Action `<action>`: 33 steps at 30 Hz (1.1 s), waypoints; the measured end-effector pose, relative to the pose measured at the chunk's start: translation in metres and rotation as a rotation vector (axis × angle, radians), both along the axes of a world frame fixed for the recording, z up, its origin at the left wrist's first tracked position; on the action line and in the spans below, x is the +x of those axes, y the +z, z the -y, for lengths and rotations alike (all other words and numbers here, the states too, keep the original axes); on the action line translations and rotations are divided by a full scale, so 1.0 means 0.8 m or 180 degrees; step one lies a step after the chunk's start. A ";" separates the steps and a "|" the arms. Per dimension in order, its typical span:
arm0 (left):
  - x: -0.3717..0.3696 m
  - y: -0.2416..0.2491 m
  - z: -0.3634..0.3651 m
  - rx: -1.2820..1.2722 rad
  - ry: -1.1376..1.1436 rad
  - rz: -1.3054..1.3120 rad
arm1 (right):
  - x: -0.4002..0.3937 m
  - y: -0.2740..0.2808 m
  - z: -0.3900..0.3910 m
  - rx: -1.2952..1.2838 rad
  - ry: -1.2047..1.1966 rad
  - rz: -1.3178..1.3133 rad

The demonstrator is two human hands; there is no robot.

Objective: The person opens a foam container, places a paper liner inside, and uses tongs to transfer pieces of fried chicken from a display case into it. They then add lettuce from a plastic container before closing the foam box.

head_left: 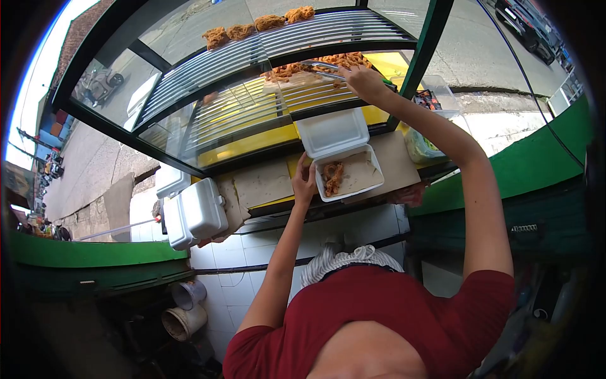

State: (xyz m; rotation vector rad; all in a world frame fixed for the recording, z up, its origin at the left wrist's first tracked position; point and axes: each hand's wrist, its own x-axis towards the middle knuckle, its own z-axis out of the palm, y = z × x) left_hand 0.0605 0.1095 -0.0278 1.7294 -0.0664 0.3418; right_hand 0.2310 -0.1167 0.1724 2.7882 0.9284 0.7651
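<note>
My left hand (303,181) grips the left side of an open white foam food box (356,191). Paper lines the box, and some browned fried pieces (332,179) lie at its left end. The hinged lid (332,131) is tipped back toward the display case. Up and to the right, my right hand (364,83) is closed round metal tongs (323,65), with a green end showing past the hand. The tongs' tips reach into a heap of small fried pieces (287,72) on the lower rack of the case.
Larger fried pieces (270,23) sit on the upper rack of the glass display case (208,151). Stacked closed foam boxes (203,211) stand at the left. A clear tub with green contents (424,146) is at the right, beside the case's dark post.
</note>
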 end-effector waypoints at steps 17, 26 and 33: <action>0.001 -0.001 -0.001 -0.0023 0.0001 -0.0075 | -0.195 -0.029 0.124 0.0818 0.0673 -0.0586; 0.006 -0.010 0.000 -0.0352 -0.0047 -0.0020 | -0.210 -0.080 0.136 -0.0120 0.1419 -0.1273; 0.005 -0.011 -0.004 -0.0086 -0.0037 -0.0078 | -0.202 -0.066 0.132 0.0116 0.1473 -0.1536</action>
